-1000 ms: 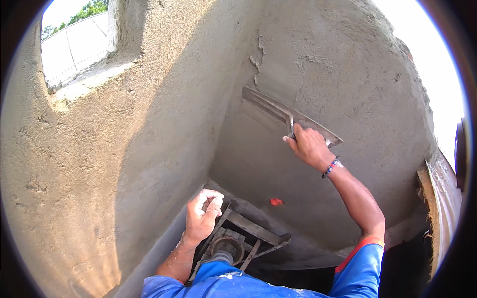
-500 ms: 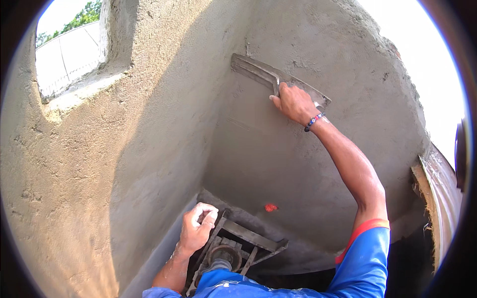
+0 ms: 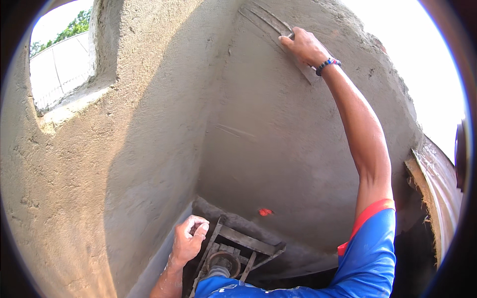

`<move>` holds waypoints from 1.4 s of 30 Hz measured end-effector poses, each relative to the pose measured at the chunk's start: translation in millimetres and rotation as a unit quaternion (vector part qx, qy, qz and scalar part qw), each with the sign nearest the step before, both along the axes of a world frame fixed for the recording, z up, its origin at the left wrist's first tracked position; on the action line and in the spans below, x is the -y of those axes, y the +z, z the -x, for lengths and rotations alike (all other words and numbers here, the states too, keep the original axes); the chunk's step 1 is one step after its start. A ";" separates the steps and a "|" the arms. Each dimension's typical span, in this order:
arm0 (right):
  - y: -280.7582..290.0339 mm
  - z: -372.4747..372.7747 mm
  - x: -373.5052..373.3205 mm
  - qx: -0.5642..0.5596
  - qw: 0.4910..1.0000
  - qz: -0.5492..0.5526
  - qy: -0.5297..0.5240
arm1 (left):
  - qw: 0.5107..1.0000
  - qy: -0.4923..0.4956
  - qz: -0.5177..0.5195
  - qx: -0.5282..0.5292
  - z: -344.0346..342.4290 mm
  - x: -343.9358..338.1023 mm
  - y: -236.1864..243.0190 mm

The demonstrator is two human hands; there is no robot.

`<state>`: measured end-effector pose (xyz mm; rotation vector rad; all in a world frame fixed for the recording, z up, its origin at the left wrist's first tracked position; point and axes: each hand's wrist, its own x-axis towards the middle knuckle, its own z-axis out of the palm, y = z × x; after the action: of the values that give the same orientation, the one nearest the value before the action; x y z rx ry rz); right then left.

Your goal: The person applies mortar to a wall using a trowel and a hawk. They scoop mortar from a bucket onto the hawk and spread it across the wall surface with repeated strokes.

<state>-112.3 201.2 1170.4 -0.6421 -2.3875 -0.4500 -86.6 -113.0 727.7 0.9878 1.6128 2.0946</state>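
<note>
My right hand is wrapped round the handle of a plastering trowel. The trowel's long metal blade lies against the grey plastered wall, high up and close to the corner. A beaded bracelet circles my right wrist. Low in the view, my left hand is held with curled fingers above a wooden frame; whether anything sits inside them is hidden. Pale plaster smears mark its fingers and wrist.
A rough wall with a window opening rises on the left. Below stands a wooden frame with a round rusty piece in it. An orange-red spot shows low on the plastered wall. Corrugated sheet with a ragged edge is at right.
My right hand has moved the trowel upward along the wall, straightening the arm. The left hand sits slightly lower in the view, its fingers still curled.
</note>
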 end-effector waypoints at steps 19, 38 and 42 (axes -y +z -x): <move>-11.6 -194.3 -30.6 -0.298 0.946 0.128 0.022 | 0.997 0.069 0.033 0.012 17.1 68.5 -2.8; -251.5 -32.7 -5.3 0.232 0.966 0.109 0.032 | 0.997 -0.051 0.055 -0.017 4.1 14.1 -16.8; -178.8 -24.2 -5.4 0.153 0.986 0.058 0.044 | 0.996 -0.046 0.061 -0.034 6.5 6.9 -10.5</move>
<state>-88.1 206.5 991.6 -0.5476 -2.7383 -0.3964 -93.1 -119.9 717.2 1.0815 1.6726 1.8968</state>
